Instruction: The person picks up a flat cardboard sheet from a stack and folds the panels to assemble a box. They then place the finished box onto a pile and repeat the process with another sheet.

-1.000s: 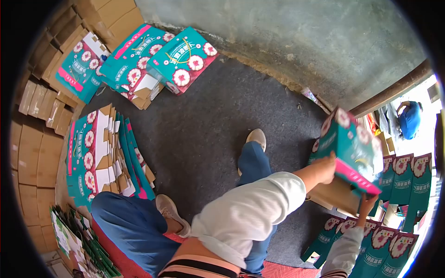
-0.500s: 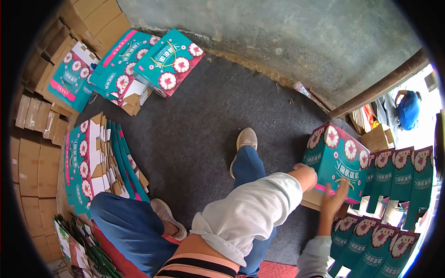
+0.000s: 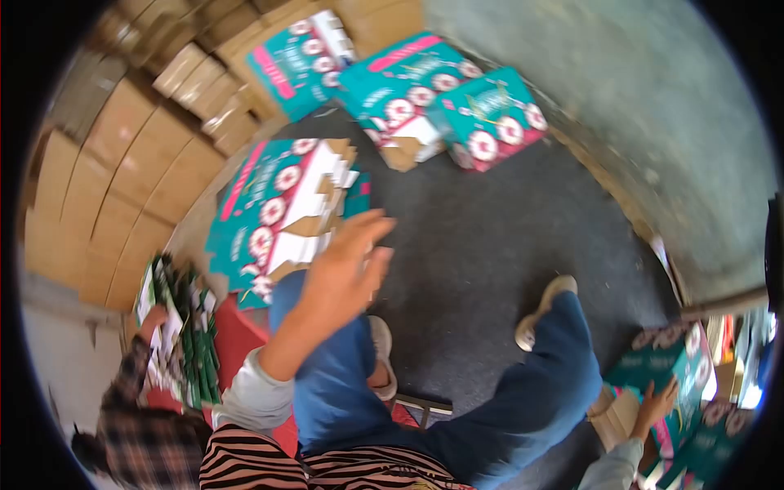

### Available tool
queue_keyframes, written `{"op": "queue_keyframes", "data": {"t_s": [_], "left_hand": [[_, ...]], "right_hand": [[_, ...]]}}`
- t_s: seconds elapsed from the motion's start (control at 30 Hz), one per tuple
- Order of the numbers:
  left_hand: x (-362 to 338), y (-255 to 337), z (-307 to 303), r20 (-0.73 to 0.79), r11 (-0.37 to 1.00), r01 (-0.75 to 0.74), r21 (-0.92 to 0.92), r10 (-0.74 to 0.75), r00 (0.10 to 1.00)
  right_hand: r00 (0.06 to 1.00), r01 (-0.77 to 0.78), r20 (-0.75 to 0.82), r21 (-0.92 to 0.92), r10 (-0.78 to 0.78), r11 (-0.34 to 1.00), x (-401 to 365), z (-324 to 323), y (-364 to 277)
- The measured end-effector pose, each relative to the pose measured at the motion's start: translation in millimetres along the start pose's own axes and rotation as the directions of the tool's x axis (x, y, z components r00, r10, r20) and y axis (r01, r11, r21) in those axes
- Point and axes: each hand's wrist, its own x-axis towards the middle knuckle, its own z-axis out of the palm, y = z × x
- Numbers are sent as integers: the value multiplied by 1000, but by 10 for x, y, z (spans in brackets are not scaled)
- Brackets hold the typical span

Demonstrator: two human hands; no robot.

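My left hand (image 3: 347,265) is raised in front of the stack of flattened teal cartons (image 3: 269,192), its fingers apart and slightly blurred, holding nothing. It overlaps the white and brown flap edges of that stack. At the lower right, my right hand (image 3: 656,406) lies with extended fingers against the side of an upright teal gift box (image 3: 653,363) with round pink-and-white pictures. A brown cardboard flap (image 3: 616,415) sticks out from the box beside this hand.
Brown cartons (image 3: 122,192) are piled along the left wall. More teal boxes (image 3: 494,118) lie near the grey wall (image 3: 645,90), and others (image 3: 719,441) stand at lower right. A person in a plaid shirt (image 3: 151,441) touches green-and-white folded cartons (image 3: 184,335) at lower left.
The view has swung left. My left hand has left the teal gift box and come over to the flattened stack. My right hand stays at the box.
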Motion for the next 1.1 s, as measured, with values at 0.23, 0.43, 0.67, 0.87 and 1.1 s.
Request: {"op": "queue_keyframes", "data": {"t_s": [0.23, 0.43, 0.67, 0.87, 1.1], "left_hand": [[-1993, -2120, -595, -177, 532, 574, 623, -618, 766], [-1841, -2598, 28, -225, 576, 670, 469, -655, 721], [-1109, -3245, 296, -101, 457, 712, 534, -801, 590], [-1252, -3707, 523, -82, 418, 459, 784, -663, 744], [-1151, -3732, -49, -176, 639, 433, 636, -426, 888]], "right_hand": [[918, 19, 396, -102, 23, 995, 800, -521, -602], [661, 457, 132, 709, -738, 537, 929, -2800, -3400], [283, 521, 22, 836, -959, 173, 438, -3194, -4939], [98, 706, 379, 625, -920, 333, 265, -2530, -4880], [172, 720, 279, 619, -945, 314, 214, -2521, -4964]]}}
